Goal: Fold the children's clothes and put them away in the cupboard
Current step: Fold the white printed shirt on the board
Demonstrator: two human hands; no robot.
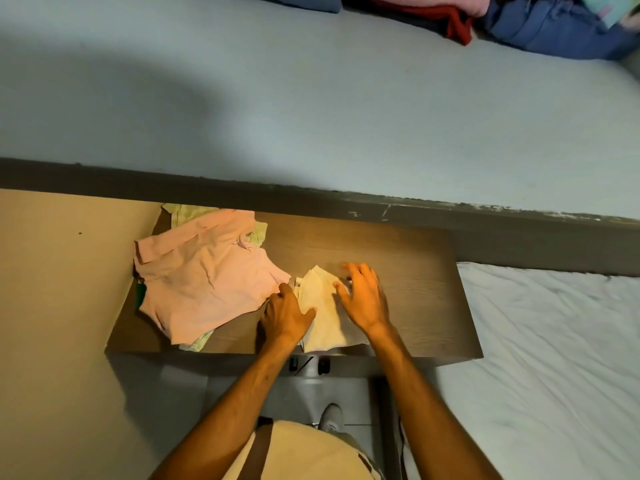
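A small cream garment point(322, 313) lies folded on the dark wooden table point(408, 271), near its front edge. My left hand point(285, 315) rests on the garment's left side, fingers curled down onto the cloth. My right hand point(363, 296) lies flat over its right side with fingers spread. To the left, a pink child's shirt point(204, 275) lies spread out and crumpled. It covers a pale green garment point(188, 213) that peeks out at the back and front.
A grey bed surface point(311, 98) spans the back, with a pile of blue, red and pink clothes point(519, 19) at its far right. A white rumpled sheet point(554, 358) lies to the right. A tan panel point(62, 271) stands left of the table.
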